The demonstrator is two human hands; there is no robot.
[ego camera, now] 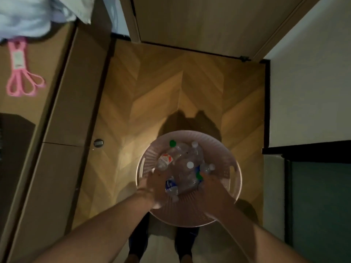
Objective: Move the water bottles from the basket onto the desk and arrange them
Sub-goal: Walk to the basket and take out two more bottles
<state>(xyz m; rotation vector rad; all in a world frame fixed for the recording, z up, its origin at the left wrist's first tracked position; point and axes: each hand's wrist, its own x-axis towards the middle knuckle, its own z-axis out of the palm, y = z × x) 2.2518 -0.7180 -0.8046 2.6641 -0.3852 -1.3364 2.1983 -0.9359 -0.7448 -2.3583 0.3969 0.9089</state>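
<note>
Bottles: clear plastic water bottles [182,164] heaped in round pink slatted basket [224,154], awaiting transfer.
Left hand [152,188]: inside basket, grip unclear.
Right hand [210,188]: inside basket, grip unclear.

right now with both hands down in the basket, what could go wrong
1. The bottles lie heaped crosswise in the basket; pulling one may drag or tip others out.
2. The left hand and right hand are blurred in dim light, so the grip may be unsure on slick plastic.
3. The desk already holds pink bands and pale cloth, which could crowd the arranging.
</note>
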